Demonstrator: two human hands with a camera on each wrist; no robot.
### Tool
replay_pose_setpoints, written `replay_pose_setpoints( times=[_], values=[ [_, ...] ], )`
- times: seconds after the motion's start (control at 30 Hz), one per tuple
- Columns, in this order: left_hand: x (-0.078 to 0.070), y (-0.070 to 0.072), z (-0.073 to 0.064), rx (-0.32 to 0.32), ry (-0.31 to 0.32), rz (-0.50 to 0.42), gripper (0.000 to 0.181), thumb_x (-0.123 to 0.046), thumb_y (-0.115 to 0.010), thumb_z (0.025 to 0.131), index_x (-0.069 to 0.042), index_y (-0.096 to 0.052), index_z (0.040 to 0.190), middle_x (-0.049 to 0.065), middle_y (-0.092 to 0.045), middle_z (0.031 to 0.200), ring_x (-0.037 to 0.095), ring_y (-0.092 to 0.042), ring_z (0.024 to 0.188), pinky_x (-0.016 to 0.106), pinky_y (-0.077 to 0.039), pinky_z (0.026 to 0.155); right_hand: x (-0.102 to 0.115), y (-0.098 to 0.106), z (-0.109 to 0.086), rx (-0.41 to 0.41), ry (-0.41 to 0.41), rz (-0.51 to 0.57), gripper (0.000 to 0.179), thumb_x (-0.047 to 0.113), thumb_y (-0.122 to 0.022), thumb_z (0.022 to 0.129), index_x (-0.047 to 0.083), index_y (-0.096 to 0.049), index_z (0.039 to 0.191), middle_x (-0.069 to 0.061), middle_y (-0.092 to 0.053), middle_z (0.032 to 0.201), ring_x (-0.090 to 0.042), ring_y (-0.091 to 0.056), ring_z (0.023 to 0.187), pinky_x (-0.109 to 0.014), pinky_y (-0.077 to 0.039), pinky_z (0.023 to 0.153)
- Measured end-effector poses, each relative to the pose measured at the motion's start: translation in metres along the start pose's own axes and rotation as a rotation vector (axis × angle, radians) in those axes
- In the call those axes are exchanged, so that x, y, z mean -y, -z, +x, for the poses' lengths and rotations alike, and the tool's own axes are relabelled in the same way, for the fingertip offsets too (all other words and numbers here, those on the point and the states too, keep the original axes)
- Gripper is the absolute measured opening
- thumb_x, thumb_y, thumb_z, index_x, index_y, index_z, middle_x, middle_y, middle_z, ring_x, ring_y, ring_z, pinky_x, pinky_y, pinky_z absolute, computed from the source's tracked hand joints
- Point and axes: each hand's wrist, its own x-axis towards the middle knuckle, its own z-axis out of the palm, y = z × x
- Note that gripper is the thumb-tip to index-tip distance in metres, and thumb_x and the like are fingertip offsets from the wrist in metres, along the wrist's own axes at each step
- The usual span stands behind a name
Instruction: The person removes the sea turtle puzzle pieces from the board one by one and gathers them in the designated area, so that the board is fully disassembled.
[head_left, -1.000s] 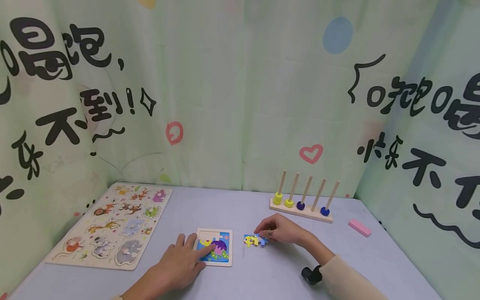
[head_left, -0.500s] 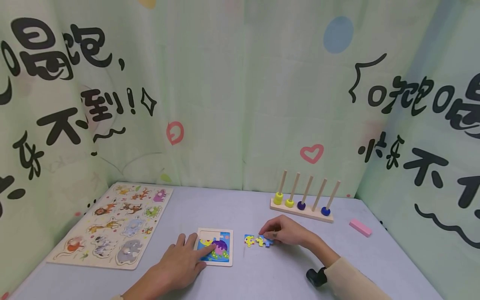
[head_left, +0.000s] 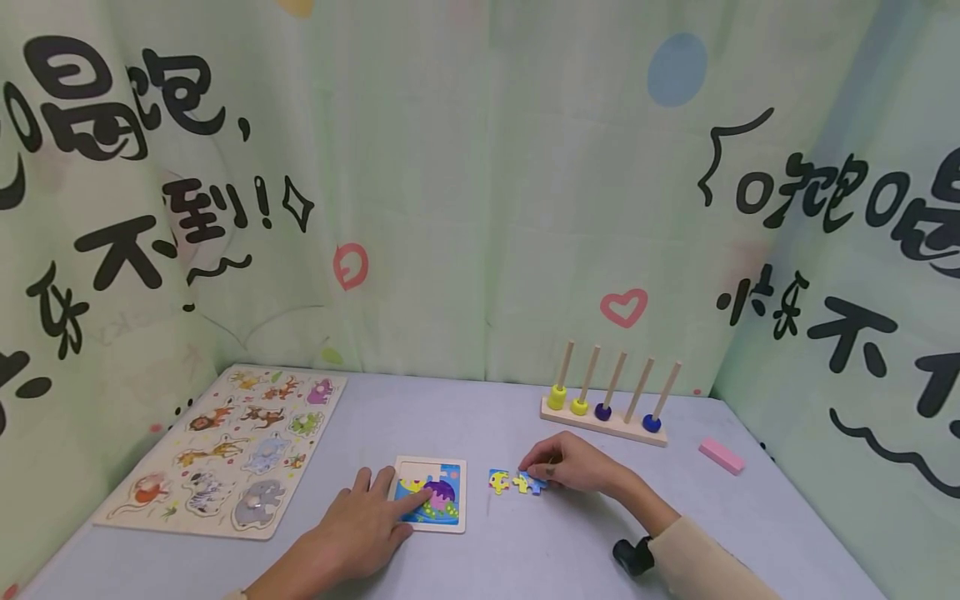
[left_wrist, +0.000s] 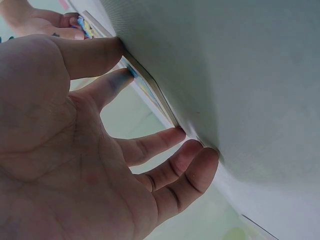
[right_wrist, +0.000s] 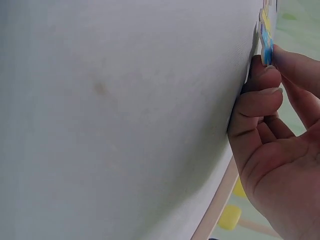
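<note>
My left hand (head_left: 352,527) lies at the left side of a small framed jigsaw puzzle (head_left: 447,527). Its index finger presses on the picture, and the thumb is at the frame's lower left corner. In the left wrist view the fingers are spread along the wooden edge. My right hand (head_left: 572,461) pinches a blue and yellow jigsaw piece (right_wrist: 266,45) between thumb and fingertips, low over the table. Just left of that piece is a loose yellow jigsaw piece (head_left: 498,481). The upper left part of the puzzle shows bare wood.
A large animal peg board (head_left: 225,450) lies on the left of the table. Behind my right hand stands a wooden rack with upright pegs (head_left: 611,423) carrying yellow and blue beads. A pink block (head_left: 721,456) sits at the right. Curtains surround the table.
My right hand has shifted slightly right with the blue and yellow piece, opening a gap between it and the yellow piece. My left hand stays on the puzzle.
</note>
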Motion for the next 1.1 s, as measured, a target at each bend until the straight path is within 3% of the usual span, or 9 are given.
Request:
replay_pose_setpoints(
  times=[1.1],
  values=[
    [0.0003,0.0008,0.0017,0.021,0.008,0.003,0.048,-0.038,-0.069,0.101,-0.043,-0.061,0.148,0.016,-0.052,0.147,0.029,-0.043,0.11,0.055,-0.05,0.091,0.0022,0.0004,-0.0026,-0.031,-0.041,0.004,0.017,0.013,-0.068,0.103,0.009,-0.08,0.114,-0.003,-0.07,0.095,-0.014,-0.056,0.073,-0.024,-0.044,0.06]
  ],
)
